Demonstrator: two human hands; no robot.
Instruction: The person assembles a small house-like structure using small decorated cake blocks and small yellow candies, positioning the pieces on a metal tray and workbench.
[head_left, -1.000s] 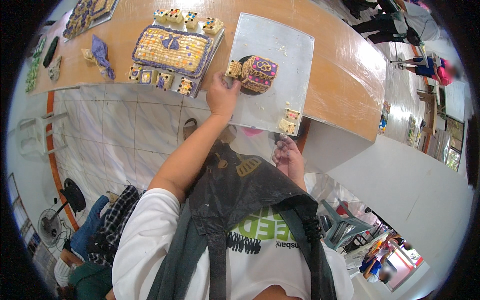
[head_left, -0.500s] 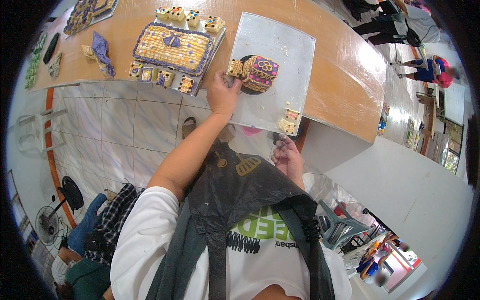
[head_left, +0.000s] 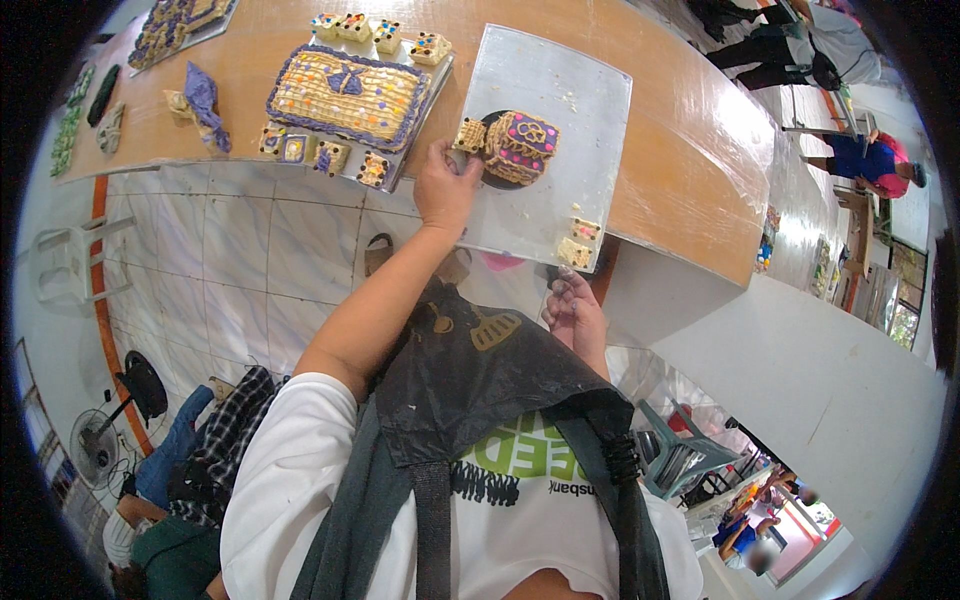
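My left hand (head_left: 446, 192) reaches over the near left edge of a silver-covered board (head_left: 555, 85). Its thumb and fingers are closed on the lower side of a small cake piece (head_left: 469, 134) topped with piped tan icing. Right beside that piece stands a small cake (head_left: 519, 146) with tan piping and pink dots, on a black round base (head_left: 518, 181). My right hand (head_left: 575, 315) is below the board's near right corner, its smudged fingers curled in; whether they hold anything is hidden. Two small decorated cake pieces (head_left: 577, 243) sit at that corner.
Left of the board, a rectangular cake (head_left: 348, 97) with purple piped borders shares a tray with several small cake pieces (head_left: 329, 156). A purple piping bag (head_left: 203, 105) lies farther left on the wooden table (head_left: 670, 170). A white chair (head_left: 85, 262) stands on the tiled floor.
Both my hands and the cakes stay where they were. At the far right, a person in blue has shifted slightly to the right.
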